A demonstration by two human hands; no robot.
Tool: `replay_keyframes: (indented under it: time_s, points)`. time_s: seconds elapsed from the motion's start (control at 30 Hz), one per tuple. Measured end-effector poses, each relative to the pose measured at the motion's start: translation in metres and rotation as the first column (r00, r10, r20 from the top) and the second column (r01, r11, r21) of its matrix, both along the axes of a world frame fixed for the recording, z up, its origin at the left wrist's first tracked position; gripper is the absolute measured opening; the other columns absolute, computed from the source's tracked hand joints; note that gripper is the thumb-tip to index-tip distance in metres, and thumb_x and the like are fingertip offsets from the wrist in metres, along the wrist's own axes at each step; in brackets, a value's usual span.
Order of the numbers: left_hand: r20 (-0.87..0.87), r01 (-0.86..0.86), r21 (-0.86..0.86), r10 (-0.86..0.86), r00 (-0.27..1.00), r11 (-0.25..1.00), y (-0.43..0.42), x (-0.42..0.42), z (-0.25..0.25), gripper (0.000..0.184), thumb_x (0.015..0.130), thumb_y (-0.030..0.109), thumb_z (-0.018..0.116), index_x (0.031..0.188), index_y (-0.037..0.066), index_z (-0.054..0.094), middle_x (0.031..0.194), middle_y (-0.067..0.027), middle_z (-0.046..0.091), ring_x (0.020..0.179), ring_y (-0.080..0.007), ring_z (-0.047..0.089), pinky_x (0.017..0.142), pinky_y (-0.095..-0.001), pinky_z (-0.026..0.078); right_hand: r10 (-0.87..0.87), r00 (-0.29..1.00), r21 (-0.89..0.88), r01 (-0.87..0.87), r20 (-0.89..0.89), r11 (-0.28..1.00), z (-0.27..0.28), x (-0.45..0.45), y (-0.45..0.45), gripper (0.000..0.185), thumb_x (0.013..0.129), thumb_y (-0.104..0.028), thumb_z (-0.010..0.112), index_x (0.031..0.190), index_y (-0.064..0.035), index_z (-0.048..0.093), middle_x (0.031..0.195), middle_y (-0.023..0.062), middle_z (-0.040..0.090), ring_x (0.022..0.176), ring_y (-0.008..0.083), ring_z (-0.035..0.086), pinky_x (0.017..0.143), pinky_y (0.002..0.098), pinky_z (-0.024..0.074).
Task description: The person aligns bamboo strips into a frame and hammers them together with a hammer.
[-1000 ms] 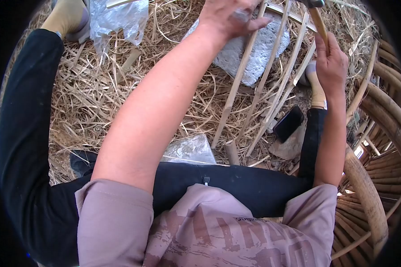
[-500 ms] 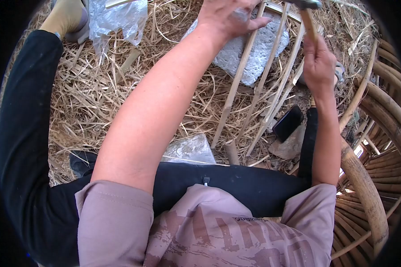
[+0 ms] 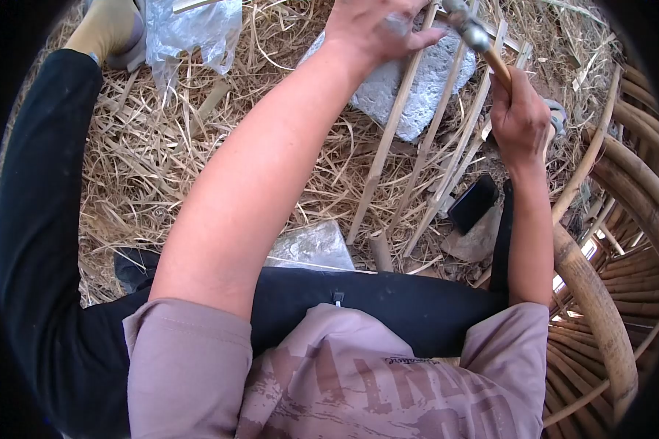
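My right hand (image 3: 518, 121) is closed around the wooden handle of a hammer (image 3: 494, 60). The metal hammer head is near the top edge, over the bamboo strips and close to my left fingers. My left hand (image 3: 377, 28) rests on a long bamboo strip (image 3: 385, 139), its thumb lying across it; the fingertips are partly cut off by the top edge. More split bamboo strips (image 3: 454, 164) run alongside, joined by a crosspiece near the top. Beneath them lies a grey stone block (image 3: 403, 99).
Dry bamboo shavings (image 3: 161, 161) cover the ground. A dark phone (image 3: 474, 203) leans by a flat stone on the right. Curved bamboo furniture (image 3: 600, 307) stands along the right side. Clear plastic wrap (image 3: 194, 36) lies upper left. Another grey block (image 3: 311, 245) sits by my leg.
My right hand has tilted the hammer, bringing its head left and down toward my left fingers. The left hand and the strips stay almost in place.
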State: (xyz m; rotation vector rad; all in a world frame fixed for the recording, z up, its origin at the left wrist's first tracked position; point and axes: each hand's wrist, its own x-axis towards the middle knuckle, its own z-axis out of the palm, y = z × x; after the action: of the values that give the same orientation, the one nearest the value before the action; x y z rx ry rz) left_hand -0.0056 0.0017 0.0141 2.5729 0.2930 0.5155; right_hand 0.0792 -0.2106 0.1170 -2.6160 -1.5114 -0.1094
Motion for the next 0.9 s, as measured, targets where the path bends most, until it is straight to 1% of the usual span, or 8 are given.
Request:
replay_keyframes:
  time_s: [0.2, 0.3, 0.53, 0.57, 0.7, 0.8, 0.83, 0.9]
  points:
    - [0.0, 0.005, 0.01, -0.005, 1.0, 1.0, 0.001, 0.001, -0.002, 0.071, 0.089, 0.054, 0.067, 0.148, 0.018, 0.054, 0.151, -0.02, 0.05, 0.14, -0.0351, 0.046, 0.118, -0.0592, 0.026, 0.311, 0.929, -0.022, -0.313, 0.2, 0.949, -0.002, 0.025, -0.01, 0.018, 0.092, -0.023, 0.073, 0.1, -0.0108, 0.061, 0.078, 0.0048, 0.065, 0.06, 0.0246, 0.065, 0.052, 0.0365, 0.0523]
    - [0.037, -0.006, -0.005, 0.006, 0.999, 1.0, -0.001, 0.002, -0.003, 0.071, 0.087, 0.053, 0.069, 0.148, 0.019, 0.054, 0.151, -0.0196, 0.051, 0.138, -0.0345, 0.047, 0.117, -0.0581, 0.027, 0.249, 0.952, -0.174, -0.219, 0.177, 0.96, -0.007, 0.036, -0.012, 0.019, 0.091, -0.024, 0.074, 0.097, -0.0116, 0.061, 0.074, 0.0018, 0.063, 0.059, 0.0217, 0.064, 0.052, 0.0345, 0.0515]
    - [0.021, -0.011, 0.022, 0.01, 1.0, 1.0, 0.002, 0.002, -0.002, 0.072, 0.084, 0.052, 0.072, 0.147, 0.02, 0.055, 0.148, -0.0185, 0.053, 0.136, -0.034, 0.049, 0.114, -0.0564, 0.031, 0.384, 0.898, -0.127, -0.364, 0.214, 0.923, -0.003, 0.052, -0.009, 0.021, 0.09, -0.026, 0.075, 0.095, -0.014, 0.059, 0.071, 0.0008, 0.058, 0.058, 0.0182, 0.063, 0.049, 0.0332, 0.0496]
    - [0.028, -0.012, 0.037, 0.011, 1.0, 0.999, 0.001, 0.003, -0.005, 0.072, 0.084, 0.052, 0.072, 0.147, 0.02, 0.056, 0.148, -0.0185, 0.053, 0.135, -0.0341, 0.05, 0.114, -0.0566, 0.032, 0.291, 0.93, -0.226, -0.241, 0.225, 0.944, -0.006, 0.046, -0.01, 0.02, 0.089, -0.025, 0.076, 0.093, -0.0141, 0.059, 0.072, 0.0, 0.058, 0.059, 0.0174, 0.064, 0.05, 0.0327, 0.0497]
    - [-0.007, 0.002, 0.015, -0.002, 1.0, 1.0, 0.002, 0.002, 0.0, 0.073, 0.082, 0.05, 0.074, 0.146, 0.02, 0.057, 0.148, -0.0183, 0.054, 0.133, -0.034, 0.051, 0.112, -0.0562, 0.034, 0.384, 0.878, -0.105, -0.37, 0.285, 0.923, -0.002, 0.052, -0.003, 0.021, 0.091, -0.025, 0.075, 0.094, -0.0152, 0.056, 0.072, -0.0012, 0.06, 0.058, 0.0171, 0.064, 0.048, 0.0331, 0.0497]
    - [-0.009, -0.007, 0.049, 0.007, 1.0, 0.999, 0.001, 0.005, -0.002, 0.073, 0.081, 0.048, 0.076, 0.146, 0.019, 0.056, 0.149, -0.018, 0.053, 0.134, -0.0332, 0.051, 0.112, -0.0545, 0.035, 0.299, 0.93, -0.204, -0.257, 0.211, 0.944, -0.01, 0.046, -0.011, 0.019, 0.091, -0.026, 0.074, 0.094, -0.0152, 0.059, 0.072, -0.0012, 0.06, 0.058, 0.0171, 0.064, 0.048, 0.0328, 0.0493]
    - [-0.025, 0.0, 0.053, 0.001, 1.0, 0.999, -0.001, 0.005, 0.0, 0.073, 0.082, 0.048, 0.076, 0.146, 0.019, 0.056, 0.15, -0.018, 0.052, 0.134, -0.033, 0.051, 0.112, -0.054, 0.035, 0.156, 0.967, -0.323, -0.085, 0.201, 0.943, -0.012, 0.043, -0.012, 0.018, 0.092, -0.026, 0.074, 0.095, -0.0148, 0.059, 0.072, -0.0015, 0.061, 0.058, 0.0162, 0.064, 0.048, 0.032, 0.0496]
    - [-0.055, 0.012, 0.064, -0.008, 0.998, 0.998, 0.001, 0.004, 0.002, 0.073, 0.082, 0.048, 0.075, 0.147, 0.018, 0.056, 0.151, -0.018, 0.051, 0.135, -0.0326, 0.05, 0.111, -0.053, 0.036, 0.264, 0.93, -0.157, -0.229, 0.257, 0.961, 0.003, 0.045, -0.006, 0.019, 0.094, -0.027, 0.071, 0.094, -0.0148, 0.057, 0.072, -0.0016, 0.061, 0.057, 0.0166, 0.064, 0.047, 0.0325, 0.0501]
